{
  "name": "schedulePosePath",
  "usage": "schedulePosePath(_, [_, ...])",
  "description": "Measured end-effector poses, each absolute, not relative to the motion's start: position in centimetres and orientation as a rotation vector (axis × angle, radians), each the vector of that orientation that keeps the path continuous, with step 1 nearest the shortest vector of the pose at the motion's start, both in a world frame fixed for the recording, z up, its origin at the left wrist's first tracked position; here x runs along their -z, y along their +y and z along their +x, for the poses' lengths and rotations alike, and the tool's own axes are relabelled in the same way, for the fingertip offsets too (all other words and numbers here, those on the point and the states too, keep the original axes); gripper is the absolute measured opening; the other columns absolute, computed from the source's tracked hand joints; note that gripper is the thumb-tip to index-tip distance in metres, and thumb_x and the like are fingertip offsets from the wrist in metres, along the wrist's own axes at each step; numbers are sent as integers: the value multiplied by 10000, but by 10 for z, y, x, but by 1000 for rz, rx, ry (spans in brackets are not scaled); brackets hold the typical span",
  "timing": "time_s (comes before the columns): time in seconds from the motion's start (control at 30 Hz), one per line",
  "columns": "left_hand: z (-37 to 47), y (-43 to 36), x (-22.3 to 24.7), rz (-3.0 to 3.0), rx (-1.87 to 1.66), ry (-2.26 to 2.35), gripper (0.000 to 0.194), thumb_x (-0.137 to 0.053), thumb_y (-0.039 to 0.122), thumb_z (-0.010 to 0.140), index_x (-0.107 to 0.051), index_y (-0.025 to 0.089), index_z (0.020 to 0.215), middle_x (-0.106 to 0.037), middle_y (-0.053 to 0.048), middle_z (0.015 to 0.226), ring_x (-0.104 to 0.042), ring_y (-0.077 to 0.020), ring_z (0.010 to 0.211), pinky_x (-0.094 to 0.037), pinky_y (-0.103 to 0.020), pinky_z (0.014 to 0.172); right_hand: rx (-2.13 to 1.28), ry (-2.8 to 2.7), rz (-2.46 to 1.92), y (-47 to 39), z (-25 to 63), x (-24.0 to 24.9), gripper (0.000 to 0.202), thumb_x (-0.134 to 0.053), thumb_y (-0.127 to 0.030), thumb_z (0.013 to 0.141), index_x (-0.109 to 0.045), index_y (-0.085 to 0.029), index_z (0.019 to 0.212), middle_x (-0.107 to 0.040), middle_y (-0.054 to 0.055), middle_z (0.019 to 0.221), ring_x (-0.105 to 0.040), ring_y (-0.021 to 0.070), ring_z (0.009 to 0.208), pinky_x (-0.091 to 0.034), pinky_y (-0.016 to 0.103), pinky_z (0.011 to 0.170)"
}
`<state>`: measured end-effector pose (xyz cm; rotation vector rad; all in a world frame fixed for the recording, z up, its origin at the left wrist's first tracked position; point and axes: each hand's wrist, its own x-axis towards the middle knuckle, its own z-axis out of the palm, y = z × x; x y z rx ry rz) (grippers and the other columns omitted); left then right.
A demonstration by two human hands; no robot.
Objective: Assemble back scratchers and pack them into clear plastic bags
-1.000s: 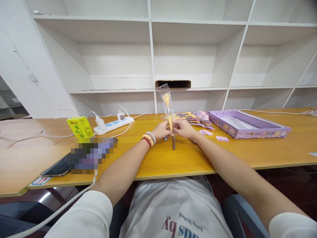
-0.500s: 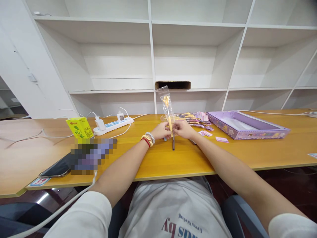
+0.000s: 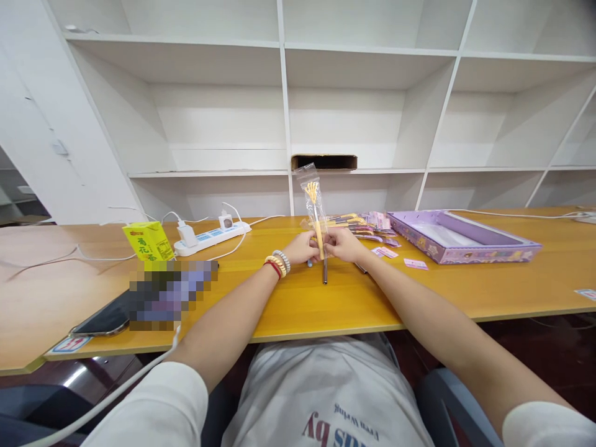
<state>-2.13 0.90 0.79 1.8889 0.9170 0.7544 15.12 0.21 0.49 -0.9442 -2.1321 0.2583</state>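
A back scratcher (image 3: 319,233) with a yellow hand-shaped head and a yellow grip stands nearly upright above the table. Its upper part is inside a clear plastic bag (image 3: 305,176), while a dark metal end points down out of my fingers. My left hand (image 3: 302,247), with bracelets on the wrist, is closed on the grip from the left. From the right, my right hand (image 3: 344,244) pinches at the same height, fingers around the scratcher and bag. Which fingers hold the bag itself is hard to see. Behind my right hand lies a pile of more back scratchers (image 3: 358,222).
A purple open box (image 3: 488,253) sits on the right, with small pink cards (image 3: 416,264) before it. To the left are a power strip (image 3: 212,239), a yellow drink carton (image 3: 148,242) and a phone (image 3: 105,315). White shelving (image 3: 209,167) rises behind the table.
Both hands keep hold of the bagged back scratcher in nearly the same place. The whole view has shifted very slightly.
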Motion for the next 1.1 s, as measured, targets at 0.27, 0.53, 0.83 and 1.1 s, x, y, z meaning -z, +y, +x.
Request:
schedulePosePath(0.27, [-21,10,-6,1948,-752,920,334,-597,85,660,-496,124,976,-667,-48,689,-640,-153,570,-504,-233,490,-192,-2166,-963,1,151,-6,69,-515,-83,638,-544,-141,613,-541,-13,580,-454,90,558,-317,209,547])
schedulePosePath(0.53, [-21,10,-6,1928,-780,906,291,-554,54,666,-488,134,938,-665,-39,665,-648,-155,571,-527,-259,531,-210,-2159,-956,-1,151,-7,76,-515,-84,647,-566,-140,649,-545,-17,590,-449,91,562,-317,208,548])
schedulePosePath(0.83, [-22,10,-5,1973,-789,899,310,-584,99,660,-493,132,954,-666,-48,693,-651,-167,598,-515,-252,507,-189,-2164,-936,0,151,-7,83,-508,-94,652,-578,-137,662,-554,-12,601,-453,94,567,-320,211,554])
schedulePosePath(1.1, [-23,12,-5,1934,-778,850,301,-591,79,659,-497,129,941,-673,-47,682,-654,-158,600,-544,-280,577,-211,-2154,-939,0,153,-7,75,-500,-92,648,-557,-140,651,-544,-15,584,-465,92,557,-329,208,547])
